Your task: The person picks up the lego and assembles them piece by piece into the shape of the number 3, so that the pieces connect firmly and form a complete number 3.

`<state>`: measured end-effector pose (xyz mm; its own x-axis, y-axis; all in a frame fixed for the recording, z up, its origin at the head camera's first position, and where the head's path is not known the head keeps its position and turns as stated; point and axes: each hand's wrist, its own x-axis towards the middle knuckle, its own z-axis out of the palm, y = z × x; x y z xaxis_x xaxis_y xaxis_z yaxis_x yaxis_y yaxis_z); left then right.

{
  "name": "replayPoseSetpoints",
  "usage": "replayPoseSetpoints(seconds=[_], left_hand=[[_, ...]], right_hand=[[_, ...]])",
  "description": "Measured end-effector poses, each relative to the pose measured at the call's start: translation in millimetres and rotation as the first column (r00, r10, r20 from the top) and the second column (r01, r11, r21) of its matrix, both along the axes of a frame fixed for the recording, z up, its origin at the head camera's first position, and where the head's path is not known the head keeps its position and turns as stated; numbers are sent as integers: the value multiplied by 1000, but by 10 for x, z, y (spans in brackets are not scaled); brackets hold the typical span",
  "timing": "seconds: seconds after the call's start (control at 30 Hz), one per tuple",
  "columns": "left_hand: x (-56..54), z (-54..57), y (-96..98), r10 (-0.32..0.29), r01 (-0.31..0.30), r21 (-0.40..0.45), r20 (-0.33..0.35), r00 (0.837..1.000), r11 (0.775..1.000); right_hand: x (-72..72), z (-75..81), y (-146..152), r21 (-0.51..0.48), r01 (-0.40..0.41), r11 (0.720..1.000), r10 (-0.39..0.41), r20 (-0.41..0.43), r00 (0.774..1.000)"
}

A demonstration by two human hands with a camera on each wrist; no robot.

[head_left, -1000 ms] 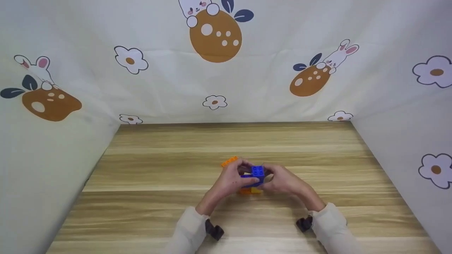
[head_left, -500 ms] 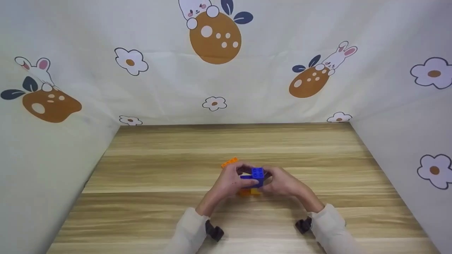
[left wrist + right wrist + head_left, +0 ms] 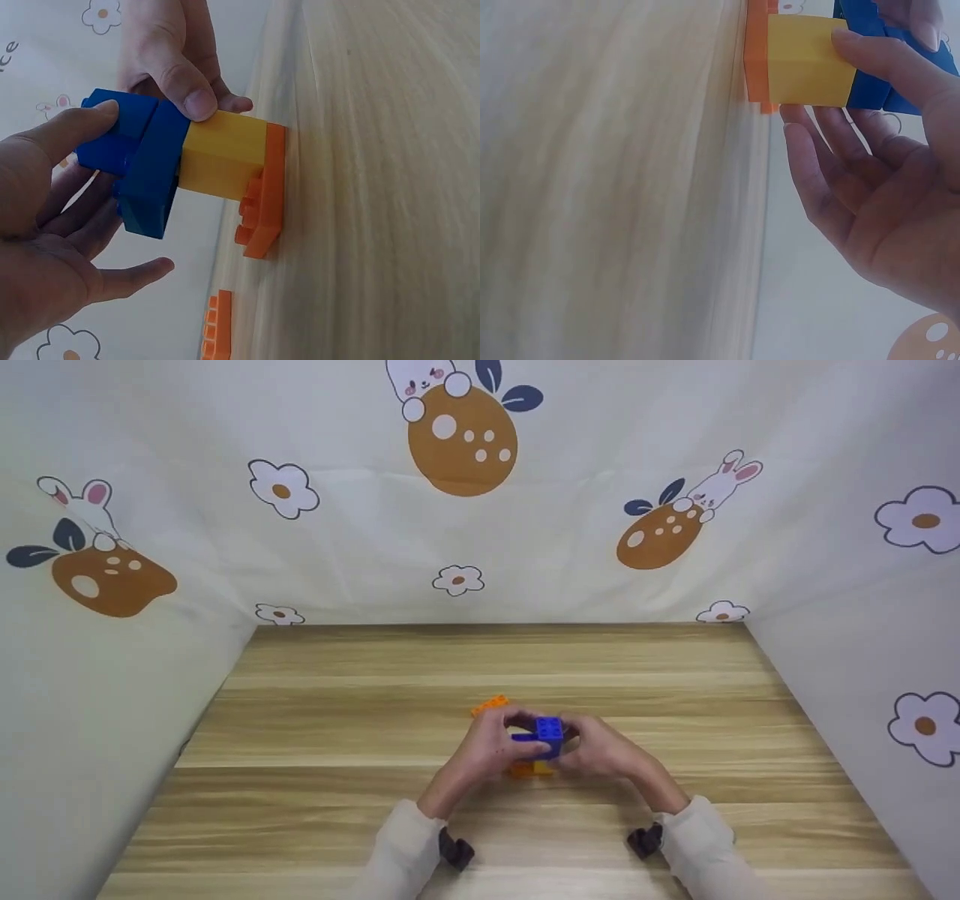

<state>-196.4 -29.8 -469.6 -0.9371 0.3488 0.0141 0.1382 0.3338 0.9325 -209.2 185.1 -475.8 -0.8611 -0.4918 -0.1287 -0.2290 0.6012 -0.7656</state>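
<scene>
A stack of blocks (image 3: 225,154) is held upright between two hands, well in from the worktop's (image 3: 337,810) far edge.
The blue top brick (image 3: 550,726) is pinched by the left hand (image 3: 491,742), its thumb laid along one side; the yellow block below is gripped by the right hand (image 3: 604,742), thumb near the blue. Both forearms are angled inward. A loose orange brick (image 3: 490,705) is seen beyond the left hand, toward the far edge.
</scene>
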Motion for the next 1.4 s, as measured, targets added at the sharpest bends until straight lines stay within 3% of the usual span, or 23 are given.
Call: replayPoseSetpoints(seconds=[0.3, 0.93, 1.2, 1.4], left_hand=[[6, -8, -38, -19, 19, 14, -27, 999, 1000], [29, 31, 21, -25, 25, -24, 33, 999, 999], [-75, 33, -180, -92, 91, -48, -34, 995, 995], [-179, 34, -389, -25, 23, -17, -76, 997, 1000]], right_hand=[[-6, 4, -19, -4, 8, 1000, -8, 5, 1000], [27, 9, 30, 39, 49, 998, -51, 33, 998], [11, -11, -3, -21, -20, 1000, 20, -2, 1000], [6, -19, -11, -30, -31, 999, 31, -16, 999]])
